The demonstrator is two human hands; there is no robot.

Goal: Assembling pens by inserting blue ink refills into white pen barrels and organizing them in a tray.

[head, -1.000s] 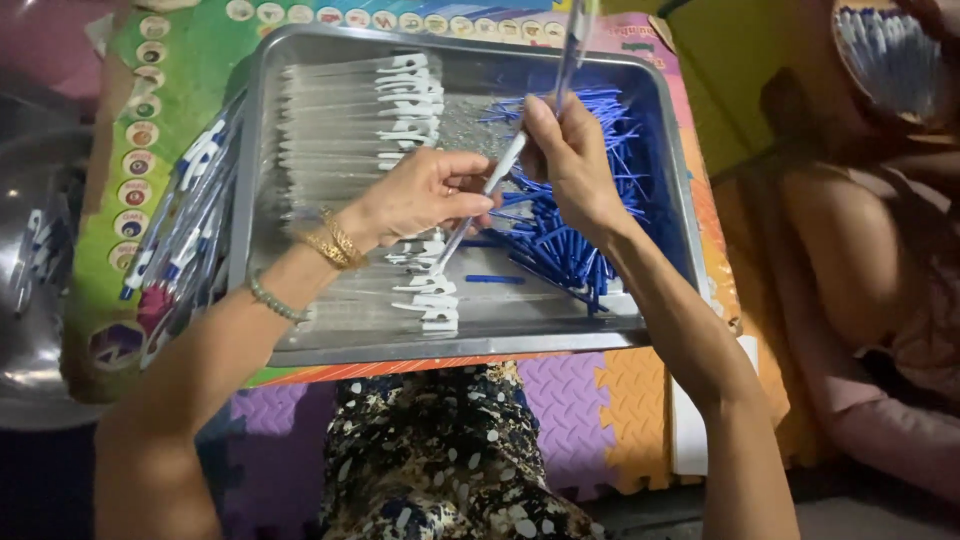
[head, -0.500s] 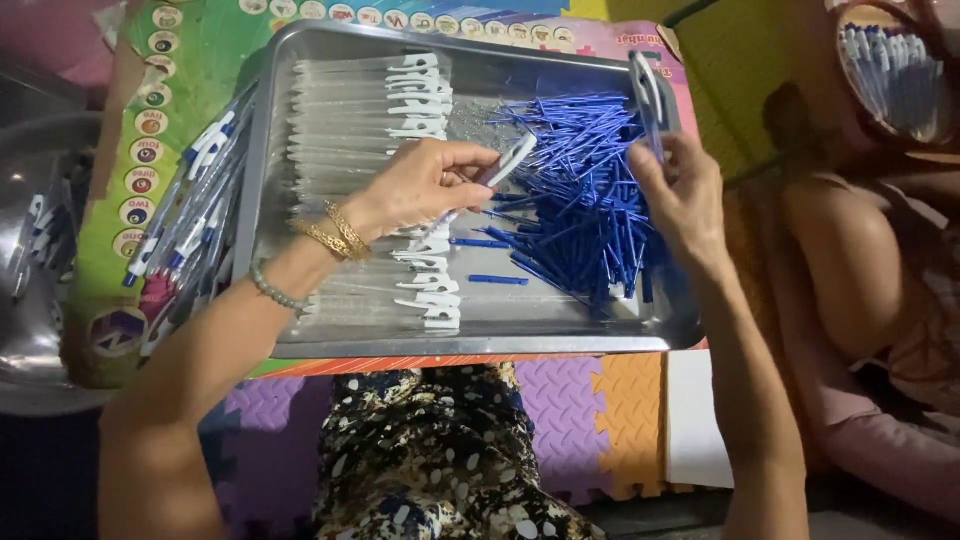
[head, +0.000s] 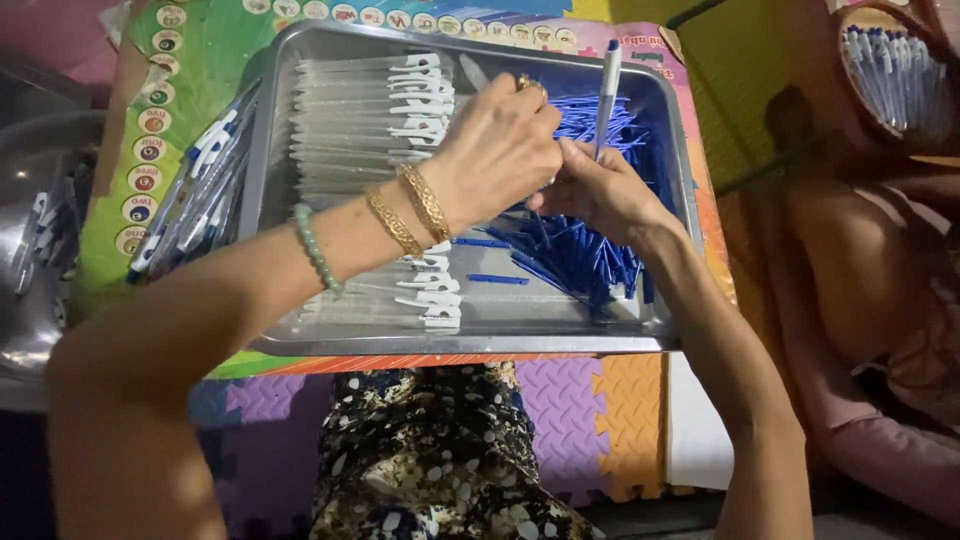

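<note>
Pen (head: 607,95) upright above tray's (head: 470,342) right half

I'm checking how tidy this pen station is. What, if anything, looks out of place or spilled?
Mostly orderly. In the metal tray, the clear pen barrels lie in neat rows, but the blue refills form a loose heap, with one stray refill lying apart on the tray floor. Finished pens are piled unevenly outside the tray's left edge.
</note>
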